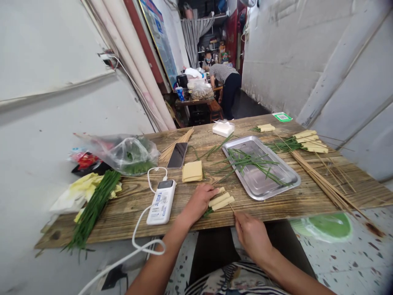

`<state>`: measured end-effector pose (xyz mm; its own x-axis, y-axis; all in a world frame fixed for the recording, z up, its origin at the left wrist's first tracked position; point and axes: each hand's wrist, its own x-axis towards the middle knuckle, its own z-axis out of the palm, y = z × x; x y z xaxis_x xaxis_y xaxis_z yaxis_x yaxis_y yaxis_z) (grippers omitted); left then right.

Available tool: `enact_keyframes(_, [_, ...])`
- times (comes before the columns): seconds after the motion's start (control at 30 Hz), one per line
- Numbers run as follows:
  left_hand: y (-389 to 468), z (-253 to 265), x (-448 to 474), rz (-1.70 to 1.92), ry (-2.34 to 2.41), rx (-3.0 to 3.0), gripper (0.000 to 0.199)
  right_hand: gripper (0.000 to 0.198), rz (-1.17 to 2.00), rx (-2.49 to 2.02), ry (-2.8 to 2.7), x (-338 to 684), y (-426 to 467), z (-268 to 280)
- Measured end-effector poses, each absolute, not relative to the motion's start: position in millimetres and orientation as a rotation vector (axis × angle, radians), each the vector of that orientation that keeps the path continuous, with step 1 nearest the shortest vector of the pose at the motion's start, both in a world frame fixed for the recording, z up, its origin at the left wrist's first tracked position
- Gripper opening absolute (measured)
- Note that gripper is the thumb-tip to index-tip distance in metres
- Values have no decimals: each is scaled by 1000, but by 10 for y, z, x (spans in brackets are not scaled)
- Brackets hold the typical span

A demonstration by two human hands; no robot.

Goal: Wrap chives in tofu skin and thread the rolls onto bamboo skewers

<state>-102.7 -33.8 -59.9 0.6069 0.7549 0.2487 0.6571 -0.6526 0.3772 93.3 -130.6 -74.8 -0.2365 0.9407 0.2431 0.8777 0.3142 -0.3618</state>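
Observation:
Several pale yellow tofu-skin rolls point(223, 202) lie side by side near the front edge of the wooden table, green chives point(208, 212) sticking out of their left ends. My left hand point(200, 201) is closed on the farthest roll, its fingertips at that roll's left part. A thin bamboo skewer point(231, 207) runs into the rolls from the near side. Its near end is pinched in the fingers of my right hand point(251, 232). How far the skewer passes through the rolls is hard to see. Beyond my left hand sits a stack of square tofu sheets point(192, 171).
A metal tray point(291, 179) with loose chives stands right of centre. Finished skewered rolls point(310, 139) and bamboo skewers point(319, 180) lie at right. Left are a power bank point(161, 203) with a white cable, a phone point(178, 155) and a chive bundle point(96, 205). Two people are behind.

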Motion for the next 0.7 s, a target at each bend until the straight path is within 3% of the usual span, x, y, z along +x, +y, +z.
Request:
enact_keyframes(0.53, [-278, -591, -1061, 591, 1050, 2458, 34, 24, 402, -1769, -2276, 855, -1127, -622])
enact_keyframes(0.7, [-393, -649, -1103, 784, 1292, 2237, 34, 23, 395, -1757, -2232, 865, -1116, -639])
